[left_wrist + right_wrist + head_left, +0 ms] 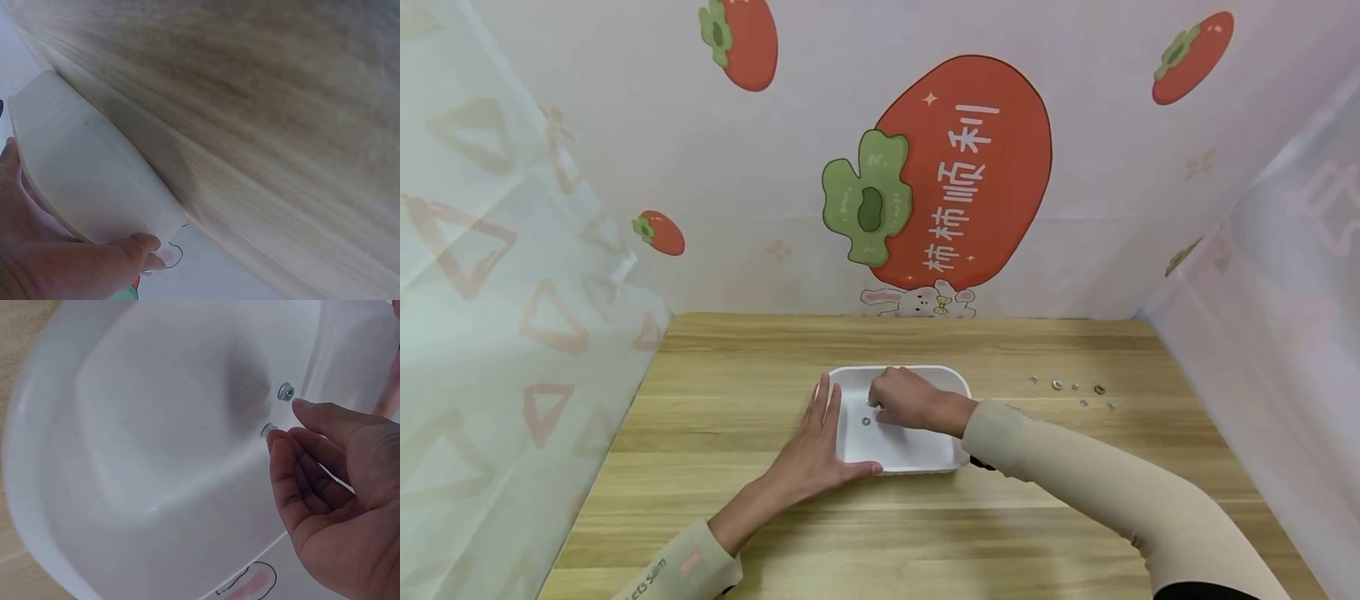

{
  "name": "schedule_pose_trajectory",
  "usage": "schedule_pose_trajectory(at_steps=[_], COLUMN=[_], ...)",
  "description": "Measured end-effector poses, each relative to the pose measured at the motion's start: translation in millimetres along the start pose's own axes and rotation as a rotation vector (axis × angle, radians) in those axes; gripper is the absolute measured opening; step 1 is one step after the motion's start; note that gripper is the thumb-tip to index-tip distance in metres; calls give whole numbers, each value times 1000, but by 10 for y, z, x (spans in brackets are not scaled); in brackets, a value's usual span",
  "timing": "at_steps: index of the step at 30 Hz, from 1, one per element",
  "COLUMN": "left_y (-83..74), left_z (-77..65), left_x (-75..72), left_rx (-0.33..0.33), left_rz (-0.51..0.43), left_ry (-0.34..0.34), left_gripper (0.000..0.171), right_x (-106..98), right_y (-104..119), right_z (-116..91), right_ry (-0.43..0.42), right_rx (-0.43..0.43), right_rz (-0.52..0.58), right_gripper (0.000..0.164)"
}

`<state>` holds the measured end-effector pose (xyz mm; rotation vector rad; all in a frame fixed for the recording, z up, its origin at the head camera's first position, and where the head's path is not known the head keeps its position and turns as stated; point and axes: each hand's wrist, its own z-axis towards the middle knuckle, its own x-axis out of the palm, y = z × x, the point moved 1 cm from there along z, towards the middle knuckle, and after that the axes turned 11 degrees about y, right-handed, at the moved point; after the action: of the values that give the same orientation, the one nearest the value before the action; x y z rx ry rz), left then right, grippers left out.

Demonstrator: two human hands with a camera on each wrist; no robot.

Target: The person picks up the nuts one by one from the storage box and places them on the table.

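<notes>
A white tray (917, 454) with rounded corners stands on the wooden table. My left hand (808, 450) rests against its left end, fingers straight along that side and thumb spread over the near rim. In the left wrist view, the tray's outer wall (94, 156) shows beside the thumb. My right hand (910, 400) reaches inside the tray with loosely bent fingers. The right wrist view shows a flange nut (285, 392) just past the thumb tip, and a second metal nut (268, 430) right at the index fingertip, partly hidden. Thumb and index finger are apart.
Several small nuts (1057, 385) lie scattered on the table to the right of the tray, beyond the right forearm. Behind the wooden table (737, 350) hangs a printed cloth (737, 167) with persimmon pictures, and pale cloth sheets flank both sides.
</notes>
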<state>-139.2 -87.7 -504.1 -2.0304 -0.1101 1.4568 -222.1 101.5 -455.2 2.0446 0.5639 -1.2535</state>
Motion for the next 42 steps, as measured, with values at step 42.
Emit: schedule_pose_trajectory(at_steps=[42], left_y=[-3], left_z=[-14], left_x=[-11], left_rx=[22], left_rz=[2], left_ry=[-10], left_gripper=[138], right_x=[183], right_y=[145], right_z=[245], right_ry=[1], right_rx=[-23], right_rz=[-211], right_gripper=[17])
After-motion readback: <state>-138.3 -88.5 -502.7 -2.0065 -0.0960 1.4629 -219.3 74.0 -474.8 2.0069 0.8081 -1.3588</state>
